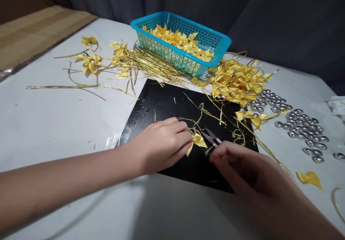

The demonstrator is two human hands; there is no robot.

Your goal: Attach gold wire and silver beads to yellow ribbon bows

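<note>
My left hand (169, 141) is closed on a yellow ribbon bow (198, 140) above the black mat (172, 100); its fingers hide part of the bow and the gold cord around it. In my right hand (242, 164) is a small pair of thread snips (211, 137). The blades stand slightly apart and point toward the bow, just to its right. Cut scraps of gold cord (201, 114) lie scattered on the mat around both hands.
A blue basket (172, 55) of yellow ribbon pieces stands at the back. Before it lies a bundle of gold cords (153, 65). At right are a heap of yellow bows (237, 80) and many silver beads (304, 127). Cardboard (40, 35) edges the far left.
</note>
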